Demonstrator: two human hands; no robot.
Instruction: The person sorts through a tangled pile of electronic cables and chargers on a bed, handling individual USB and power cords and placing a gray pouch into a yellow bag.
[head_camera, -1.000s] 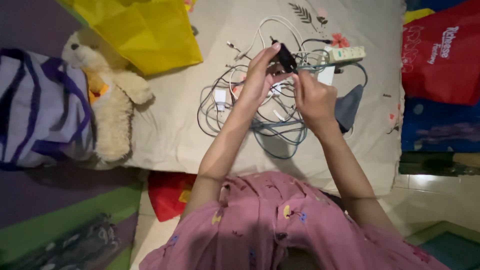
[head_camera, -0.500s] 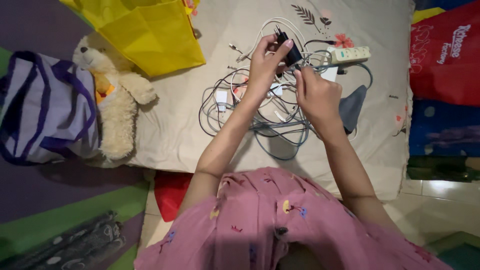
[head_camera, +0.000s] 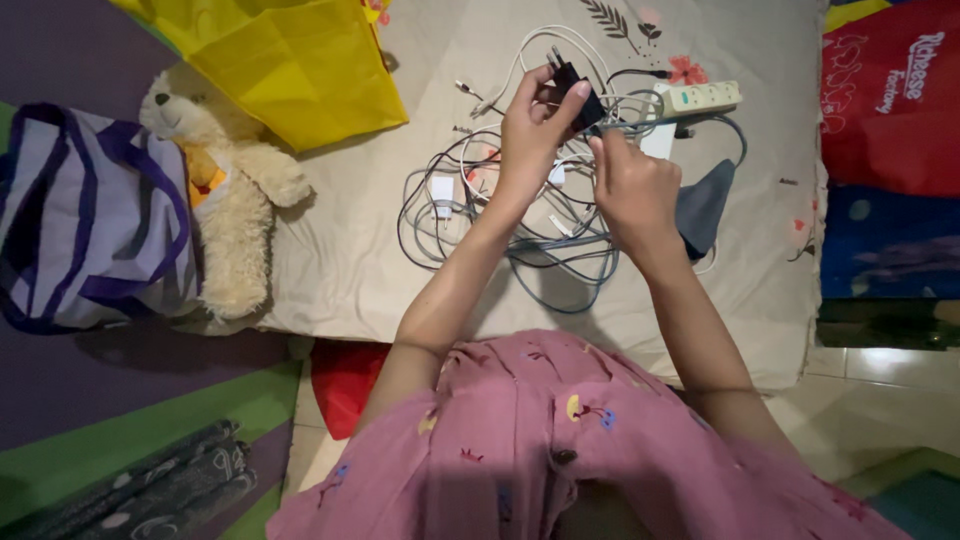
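- Left hand (head_camera: 530, 125) is raised over the bed, its fingers and thumb pinched on a black plug adapter (head_camera: 577, 92) whose two metal prongs point up and away toward the top of the view.
- Right hand (head_camera: 632, 187) sits just beside the left, its fingertips closed together at the lower end of the black plug adapter, where a thin cable leaves it; whether it grips the cable or the adapter's end I cannot tell.
- Black plug adapter is held in the air between both hands, tilted, above a tangle of cables (head_camera: 520, 225) lying on the beige bedsheet (head_camera: 340, 250).
- Tangle of cables mixes white, grey and bluish loops; a small white charger block (head_camera: 441, 192) lies among them, left of the left wrist.
- White power strip (head_camera: 702, 97) lies on the sheet beyond the right hand, close to the adapter, with a cable running off its end.
- Grey cloth piece (head_camera: 703, 207) lies on the sheet, just right of the right hand.
- Cream teddy bear (head_camera: 225, 195) lies at the left edge of the bedsheet, well apart from the hands.
- Yellow bag (head_camera: 290, 60) lies above the bear, at the top left of the sheet.
- White and purple striped bag (head_camera: 85, 225) rests against the bear's left side.
- Pink flowered garment (head_camera: 560, 450) covers the person at the bottom of the view.
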